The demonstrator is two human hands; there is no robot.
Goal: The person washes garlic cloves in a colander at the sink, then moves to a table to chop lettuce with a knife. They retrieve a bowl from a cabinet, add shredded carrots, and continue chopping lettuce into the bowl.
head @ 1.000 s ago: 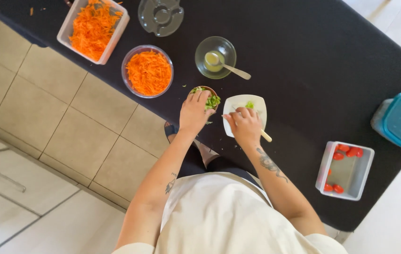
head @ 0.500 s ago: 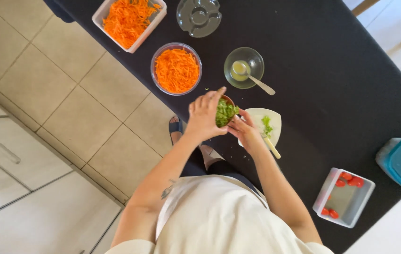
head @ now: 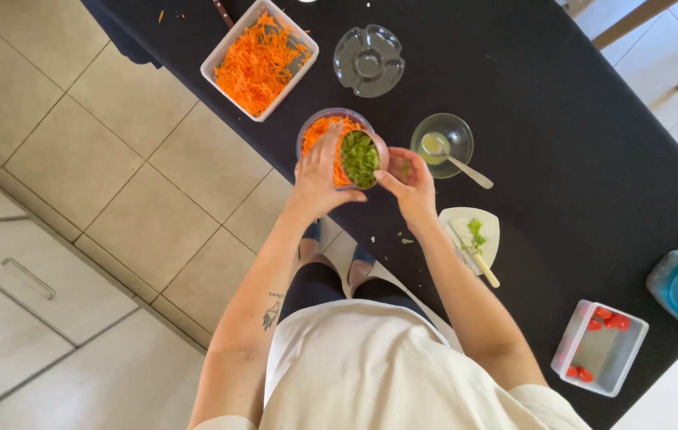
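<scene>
While both hands meet over a black table (head: 562,151), a person tips a small bowl (head: 363,157) of chopped green herbs toward a round bowl of grated carrot (head: 321,134), the step in hand looking like the adding of greens to the carrot. The left hand (head: 319,171) is wrapped around the small bowl, holding it tilted just above the carrot bowl's rim; the right hand (head: 411,185) is half-closed with the thumb reaching in at the small bowl's edge, and whether it grips or only steadies it is hard to tell. Both forearms stretch forward from the body, elbows bent, wrists close together. Emptying the bowl would seem to call for a steeper tilt, or a sweep of the fingers, kept over the carrot so nothing spills. Nearby stand a square tub of more carrot (head: 258,57), a glass bowl with a spoon (head: 444,146), a white board with a knife (head: 473,239) and a tub of tomatoes (head: 600,347).
</scene>
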